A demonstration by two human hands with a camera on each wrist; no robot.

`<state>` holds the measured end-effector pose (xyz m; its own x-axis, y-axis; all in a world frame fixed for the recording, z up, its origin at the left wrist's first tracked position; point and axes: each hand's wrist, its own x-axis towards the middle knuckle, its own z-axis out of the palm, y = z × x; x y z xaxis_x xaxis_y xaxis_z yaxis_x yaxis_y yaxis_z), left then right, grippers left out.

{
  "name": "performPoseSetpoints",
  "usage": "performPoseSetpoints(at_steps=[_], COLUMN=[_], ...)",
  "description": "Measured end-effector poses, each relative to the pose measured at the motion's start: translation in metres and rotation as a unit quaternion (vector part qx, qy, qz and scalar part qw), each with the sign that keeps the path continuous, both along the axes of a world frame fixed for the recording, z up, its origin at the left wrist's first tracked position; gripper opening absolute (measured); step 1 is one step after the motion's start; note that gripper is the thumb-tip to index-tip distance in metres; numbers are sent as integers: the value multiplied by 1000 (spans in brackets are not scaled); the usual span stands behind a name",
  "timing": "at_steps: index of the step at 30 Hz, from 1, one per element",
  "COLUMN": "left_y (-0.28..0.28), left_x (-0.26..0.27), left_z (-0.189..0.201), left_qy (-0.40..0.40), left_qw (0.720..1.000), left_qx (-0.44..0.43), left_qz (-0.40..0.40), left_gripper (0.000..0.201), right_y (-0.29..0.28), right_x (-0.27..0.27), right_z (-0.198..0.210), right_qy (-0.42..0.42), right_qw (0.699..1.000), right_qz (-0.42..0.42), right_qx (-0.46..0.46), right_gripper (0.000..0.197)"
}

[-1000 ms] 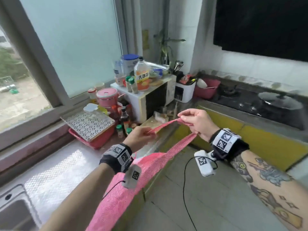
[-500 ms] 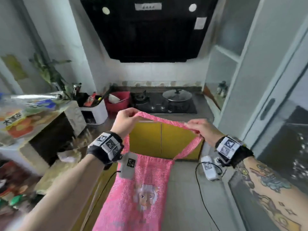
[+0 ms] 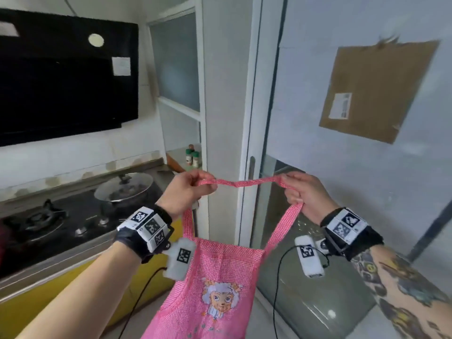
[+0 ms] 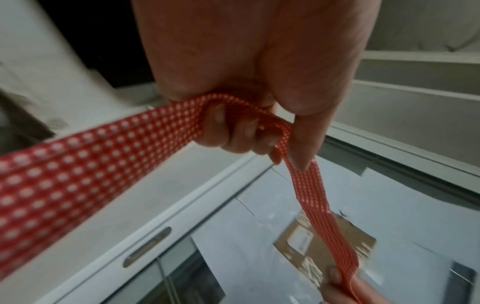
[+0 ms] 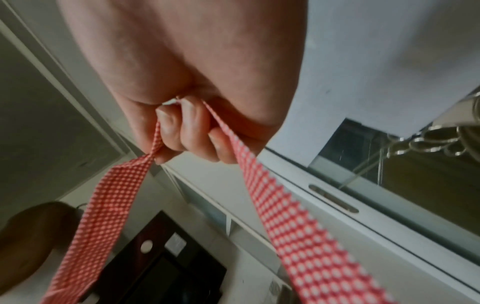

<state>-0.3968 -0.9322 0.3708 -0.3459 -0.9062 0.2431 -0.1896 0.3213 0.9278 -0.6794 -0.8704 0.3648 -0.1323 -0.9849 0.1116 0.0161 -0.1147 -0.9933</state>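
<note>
A pink checked apron (image 3: 215, 285) with a cartoon sheep on its bib hangs in front of me by its neck strap (image 3: 241, 182). My left hand (image 3: 188, 189) grips the strap's left end, fingers curled round it (image 4: 233, 131). My right hand (image 3: 300, 194) grips the right end, the strap (image 5: 291, 216) passing through its curled fingers (image 5: 187, 131). The strap runs nearly level between the two hands, with a small dip in the middle. The apron's lower part drops out of view.
A gas hob (image 3: 41, 221) with a lidded pan (image 3: 124, 187) lies on the counter to the left, under a black extractor hood (image 3: 61, 79). Straight ahead stands a white sliding door frame (image 3: 254, 118); a cardboard sheet (image 3: 376, 91) is fixed to the glass on the right.
The view has swung right, from the window counter past the hob to the door. Both hands kept hold of the strap and raised it level, spread wider apart.
</note>
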Motion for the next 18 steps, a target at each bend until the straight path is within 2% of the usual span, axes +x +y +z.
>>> performPoseSetpoints(at_steps=[4, 8, 10, 12, 15, 18], left_y=[-38, -58, -70, -80, -95, -105], left_x=[-73, -143, -176, -200, -231, -264], left_z=[21, 50, 66, 82, 107, 131], left_qy=[27, 68, 102, 166, 227, 195], left_qw=[994, 989, 982, 965, 940, 950], left_qx=[-1, -19, -4, 28, 45, -6], left_qz=[-106, -129, -160, -204, -253, -244], left_gripper=[2, 8, 9, 21, 22, 19], right_y=[11, 12, 11, 10, 7, 1], right_x=[-30, -59, -82, -102, -132, -159], right_z=[27, 58, 77, 97, 125, 151], right_qy=[22, 60, 51, 24, 18, 81], right_qw=[997, 985, 976, 970, 962, 947], right_qz=[-70, -152, -197, -221, -240, -276], right_qx=[-24, -48, -75, -99, -125, -139], right_gripper=[16, 15, 10, 11, 25, 44])
